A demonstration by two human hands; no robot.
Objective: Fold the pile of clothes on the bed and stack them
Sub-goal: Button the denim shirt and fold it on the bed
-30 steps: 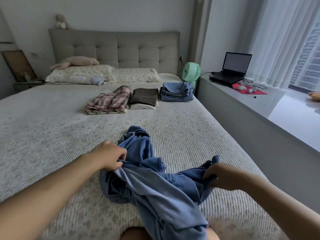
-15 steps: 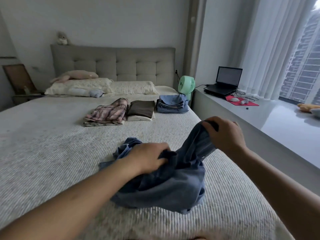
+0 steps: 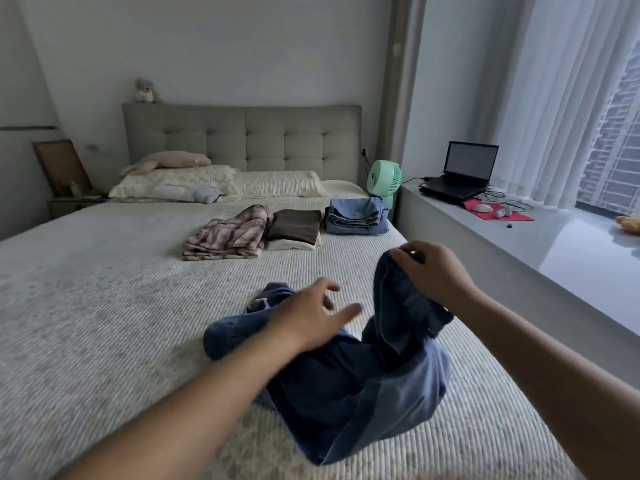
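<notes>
Right hand [image 3: 437, 277]: raised above the bed, its fingers curled and pinching one end of the blue denim garment [image 3: 363, 382], which it holds up off the cover.
Left hand [image 3: 311, 315]: released, fingers spread and loosely extended, holding nothing; it hovers over the left part of the garment, and whether it touches the cloth cannot be told.
Blue denim garment: crumpled on the near right part of the bed [image 3: 104, 306]. The lifted end rises to the right hand; the rest lies bunched on the cover, with a lighter blue panel nearest the camera and a rumpled end behind the left hand. Its long axis cannot be told in this crumpled state.
Writing: no brand or label can be read on the garment; the laptop [image 3: 464, 174] screen is lit but its text is too small to read.
Folded stacks: three sit side by side farther up the bed, a plaid stack [image 3: 228, 235] on the left, a brown-on-cream stack [image 3: 294, 228] touching it in the middle, and a blue denim stack [image 3: 356, 216] just apart on the right.
Beyond: pillows [image 3: 221, 183] lie against a tufted headboard [image 3: 242, 136], with a green fan [image 3: 384, 178] beside the bed's far right corner.
Window ledge: the laptop stands next to a red mat [image 3: 498, 211].
</notes>
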